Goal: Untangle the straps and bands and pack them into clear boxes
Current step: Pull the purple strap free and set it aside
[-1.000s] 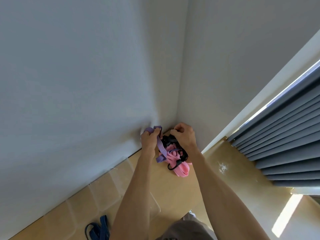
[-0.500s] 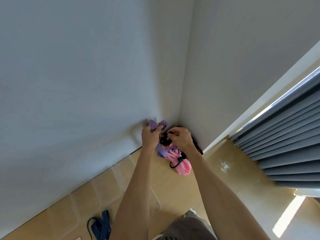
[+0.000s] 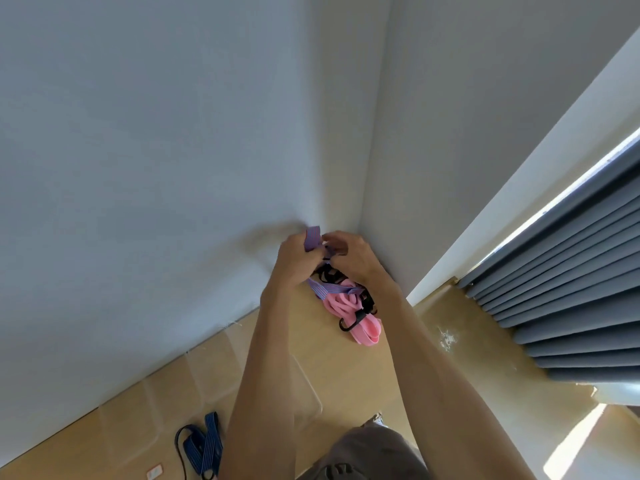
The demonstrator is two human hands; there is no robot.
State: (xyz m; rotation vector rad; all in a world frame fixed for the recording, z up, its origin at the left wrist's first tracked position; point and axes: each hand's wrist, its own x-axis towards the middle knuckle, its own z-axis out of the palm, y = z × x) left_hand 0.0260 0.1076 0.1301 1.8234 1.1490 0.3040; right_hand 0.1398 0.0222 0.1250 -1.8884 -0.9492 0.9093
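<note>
Single head view, looking down, near wall corner (image 3: 360, 216)

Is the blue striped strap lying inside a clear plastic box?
No, the blue striped strap lies on the bare wooden surface.

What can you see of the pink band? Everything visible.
The pink band is a flat, rubbery-looking strip bunched into several loose loops, hanging from the tangle below both hands, its lower end near or on the tan floor by the wall corner. A purple strap crosses its top, and a black hook curls across its middle. Neither hand touches it directly.
</note>
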